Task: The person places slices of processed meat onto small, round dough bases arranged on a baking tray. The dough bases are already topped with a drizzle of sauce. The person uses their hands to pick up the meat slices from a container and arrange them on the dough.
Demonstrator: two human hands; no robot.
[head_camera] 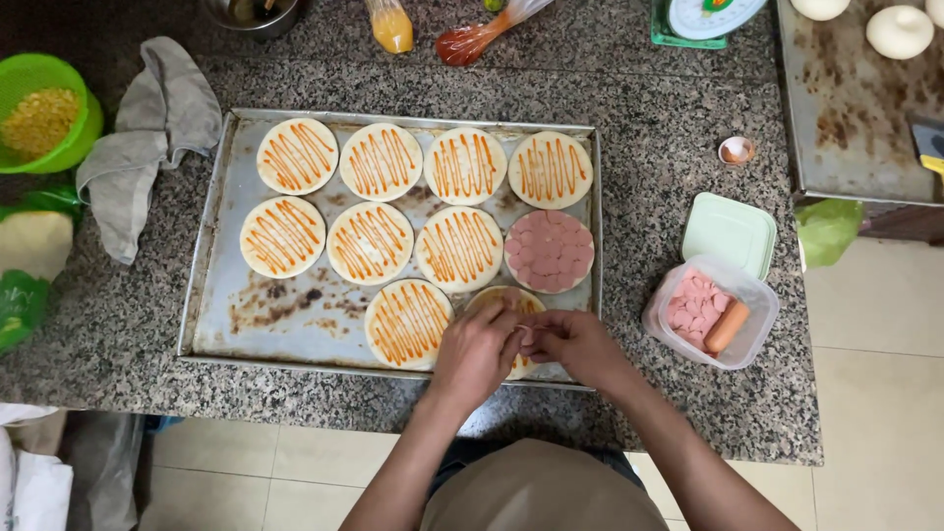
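Observation:
A metal baking tray on the granite counter holds several round dough bases striped with orange sauce. One base is covered with pink sausage slices. My left hand and my right hand meet over the near right base, mostly hiding it. Their fingertips pinch pink sausage slices between them. A clear tub with sausage slices and one whole sausage stands to the right of my right hand.
A pale green lid lies behind the tub. A grey cloth and a green bowl of corn sit at the left. Sauce bottles and a scale stand at the back. A second tray with dough balls is at the right.

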